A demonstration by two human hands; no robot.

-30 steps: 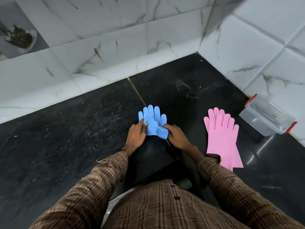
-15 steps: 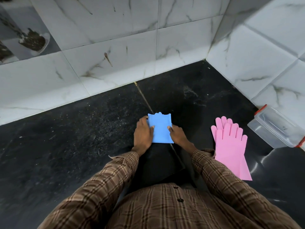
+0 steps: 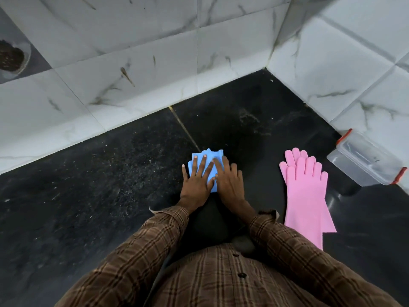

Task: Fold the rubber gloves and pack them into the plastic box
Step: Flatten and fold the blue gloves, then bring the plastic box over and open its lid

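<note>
While both hands, left (image 3: 195, 185) and right (image 3: 229, 185), pressed flat with spread fingers on the folded blue gloves (image 3: 207, 161) on the floor, releasing risked them springing open; the box (image 3: 365, 160) sat at three o'clock.

Quick count of what's on the black floor: one folded blue glove bundle (image 3: 208, 160), can't tell how many gloves are inside it. Two pink gloves (image 3: 305, 191) stacked flat to the right. One clear plastic box (image 3: 365, 167) with red clips at the far right, lid on. Two hands, left hand (image 3: 195, 185) and right hand (image 3: 229, 185), both flat on the blue bundle. That's it.
</note>
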